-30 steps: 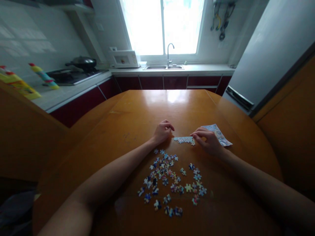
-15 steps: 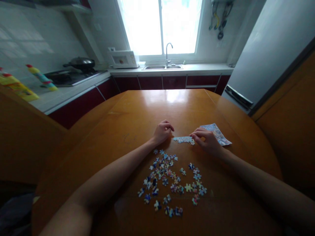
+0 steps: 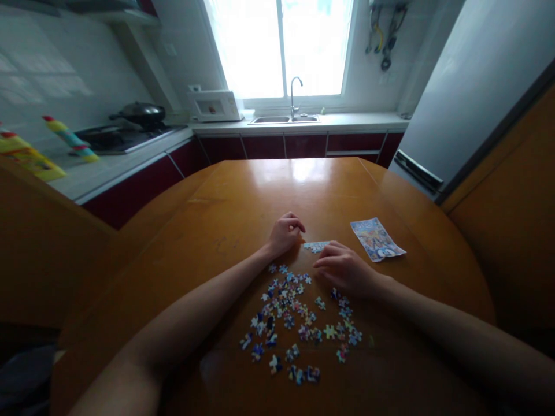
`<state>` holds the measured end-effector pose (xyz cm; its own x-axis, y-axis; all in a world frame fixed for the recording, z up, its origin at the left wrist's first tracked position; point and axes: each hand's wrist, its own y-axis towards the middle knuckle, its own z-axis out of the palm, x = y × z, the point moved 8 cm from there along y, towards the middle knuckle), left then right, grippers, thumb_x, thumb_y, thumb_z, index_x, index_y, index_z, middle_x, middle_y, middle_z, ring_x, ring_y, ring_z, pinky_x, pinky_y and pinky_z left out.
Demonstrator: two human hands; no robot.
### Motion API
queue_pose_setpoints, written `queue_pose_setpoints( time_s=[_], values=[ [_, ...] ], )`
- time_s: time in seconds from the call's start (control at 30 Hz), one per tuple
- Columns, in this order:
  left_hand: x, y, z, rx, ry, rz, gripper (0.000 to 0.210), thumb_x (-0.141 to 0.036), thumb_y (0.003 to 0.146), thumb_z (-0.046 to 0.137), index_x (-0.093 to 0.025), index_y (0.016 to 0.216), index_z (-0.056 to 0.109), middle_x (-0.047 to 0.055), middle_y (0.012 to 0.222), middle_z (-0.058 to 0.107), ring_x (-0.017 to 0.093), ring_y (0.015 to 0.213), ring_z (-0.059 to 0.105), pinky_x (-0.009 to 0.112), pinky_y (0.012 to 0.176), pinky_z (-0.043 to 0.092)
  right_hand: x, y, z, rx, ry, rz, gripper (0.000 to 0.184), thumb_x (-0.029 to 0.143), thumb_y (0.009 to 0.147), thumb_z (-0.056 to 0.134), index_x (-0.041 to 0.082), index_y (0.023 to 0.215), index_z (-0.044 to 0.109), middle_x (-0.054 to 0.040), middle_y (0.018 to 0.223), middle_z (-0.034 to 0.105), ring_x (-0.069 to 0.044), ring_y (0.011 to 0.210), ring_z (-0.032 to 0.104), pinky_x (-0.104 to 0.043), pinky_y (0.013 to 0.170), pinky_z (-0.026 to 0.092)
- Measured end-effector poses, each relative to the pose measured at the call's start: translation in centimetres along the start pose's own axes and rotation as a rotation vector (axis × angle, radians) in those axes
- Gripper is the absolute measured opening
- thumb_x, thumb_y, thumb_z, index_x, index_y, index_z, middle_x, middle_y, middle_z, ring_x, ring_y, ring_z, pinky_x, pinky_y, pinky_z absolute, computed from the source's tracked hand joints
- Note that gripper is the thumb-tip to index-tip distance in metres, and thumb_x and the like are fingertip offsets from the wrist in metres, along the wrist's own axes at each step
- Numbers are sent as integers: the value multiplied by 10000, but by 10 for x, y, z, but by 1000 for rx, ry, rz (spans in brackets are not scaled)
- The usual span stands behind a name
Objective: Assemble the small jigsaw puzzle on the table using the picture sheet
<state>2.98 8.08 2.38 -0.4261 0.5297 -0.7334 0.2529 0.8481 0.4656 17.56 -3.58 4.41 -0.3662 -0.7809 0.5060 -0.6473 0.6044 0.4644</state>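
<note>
My left hand (image 3: 286,234) rests on the table just left of a joined strip of puzzle pieces (image 3: 313,247), its fingers curled in towards the palm. Whether a small piece sits inside that curl is hidden. Over the right end of the strip lies my right hand (image 3: 342,267), covering part of it. Its fingers are loosely bent and apart, with nothing visible in them. Loose jigsaw pieces (image 3: 286,300) are scattered between my forearms, several of them close below the right hand.
A creased picture sheet (image 3: 376,240) lies right of my right hand on the wooden table (image 3: 243,202). Beyond are a counter with a sink (image 3: 271,120), a microwave (image 3: 215,106), a pan (image 3: 144,113) on the stove and a fridge (image 3: 459,92) at right.
My right hand has come off the strip's right end and moved left and nearer to me, uncovering the picture sheet. The left hand stays in place. The view has shifted slightly.
</note>
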Motion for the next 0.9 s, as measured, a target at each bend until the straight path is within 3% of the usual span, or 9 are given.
queue_pose_setpoints(
  time_s=[0.2, 0.43, 0.67, 0.9],
  values=[
    [0, 0, 2, -6, -6, 16, 292, 16, 720, 500, -171, 638, 709, 16, 767, 570, 120, 726, 535, 229, 631, 443, 11, 4, 26, 104, -128, 47, 138, 216, 870, 645, 206, 986, 717, -73, 952, 621, -216, 931, 530, -363, 838, 471],
    [-2, 0, 2, 2, 10, 21, 290, 17, 720, 505, -170, 636, 710, 17, 774, 575, 118, 722, 532, 228, 643, 454, 15, 7, 27, 179, -153, 42, 121, 208, 892, 605, 200, 995, 669, -85, 1012, 609, -225, 987, 511, -379, 881, 457],
    [-5, 0, 2, 22, 40, 60, 282, 7, 713, 500, -170, 657, 712, 20, 771, 570, 126, 738, 532, 240, 665, 449, 7, 5, 23, 118, 80, 62, 69, 136, 834, 632, 193, 827, 592, -4, 759, 596, -159, 741, 532, -310, 749, 446],
    [-18, -4, 3, 44, 95, 169, 270, -21, 772, 522, -193, 729, 725, 29, 807, 595, 158, 826, 548, 276, 745, 468, 1, 5, 4, 2, 236, 99, 134, 117, 896, 525, 196, 913, 632, -36, 859, 616, -160, 783, 570, -302, 727, 467]
  ],
)
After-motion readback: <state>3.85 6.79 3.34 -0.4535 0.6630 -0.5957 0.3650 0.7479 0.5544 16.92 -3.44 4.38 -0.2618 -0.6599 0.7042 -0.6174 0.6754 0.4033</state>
